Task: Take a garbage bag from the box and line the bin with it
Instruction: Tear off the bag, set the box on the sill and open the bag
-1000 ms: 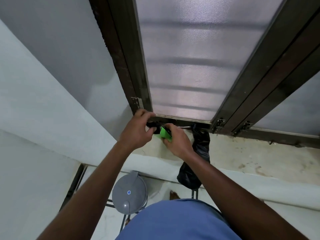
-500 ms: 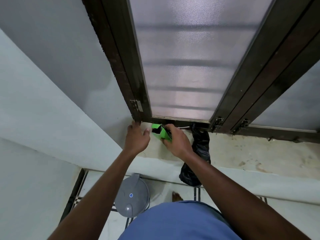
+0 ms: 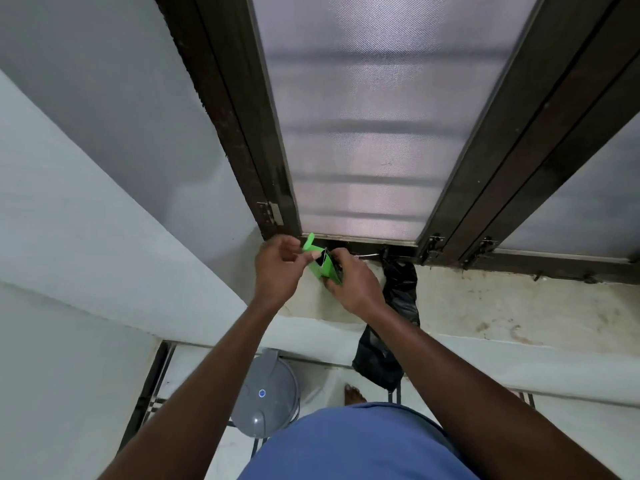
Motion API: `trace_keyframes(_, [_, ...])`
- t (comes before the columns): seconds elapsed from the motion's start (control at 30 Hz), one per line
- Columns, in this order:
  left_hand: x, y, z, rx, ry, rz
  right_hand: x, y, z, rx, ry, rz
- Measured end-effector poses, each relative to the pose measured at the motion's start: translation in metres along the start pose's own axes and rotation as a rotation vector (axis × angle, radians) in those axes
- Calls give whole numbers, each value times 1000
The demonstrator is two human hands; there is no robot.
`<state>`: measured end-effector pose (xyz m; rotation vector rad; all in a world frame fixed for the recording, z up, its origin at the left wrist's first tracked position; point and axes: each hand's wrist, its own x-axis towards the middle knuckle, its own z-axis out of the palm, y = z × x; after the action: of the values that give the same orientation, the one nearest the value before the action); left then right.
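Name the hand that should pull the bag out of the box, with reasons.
Left. The right hand is gripping the green box, while the left hand holds nothing and its fingertips sit at the box's open flap end.

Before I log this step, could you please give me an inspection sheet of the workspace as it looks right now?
Surface: stained window ledge below the frosted window.
Job's things: green box, flap open, held above the ledge; grey lidded bin on the floor below.
Clutter: black plastic bag hanging over the ledge edge from the window frame.
Hands: right hand grips the green box; left hand is at the box's open end, fingers curled; whether it pinches anything cannot be told.
Cables: nothing seen.
Surroundings: white walls, dark window frame, tiled floor, one bare foot.
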<state>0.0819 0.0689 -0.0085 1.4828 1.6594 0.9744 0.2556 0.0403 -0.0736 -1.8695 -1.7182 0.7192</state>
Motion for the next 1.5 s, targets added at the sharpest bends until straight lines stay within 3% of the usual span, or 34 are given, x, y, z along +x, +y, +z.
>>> trace_keyframes(0.07, [2,1,0,-91,-4,-26,0,1,0,5,-8,6])
trace_keyframes(0.4, [21,-4,3,181,-67,82,0,-1,2,-58,-19,-17])
trace_keyframes(0.67, [34,-14,-2,131,22,36,1,1,4,-15,-4,9])
trace_keyframes(0.97, [20,-23,-11,179,-158,157,1,3,3,6,-4,19])
trace_keyframes(1.1, [19,-16,-7,185,-105,167,2,-1,4,-20,-15,1])
trace_keyframes(1.33, [9,-9,1,379,-159,231,5,-5,5,-43,-8,-9])
trace_keyframes(1.5, [9,-10,4,359,-155,208,6,-5,7,-47,-5,-4])
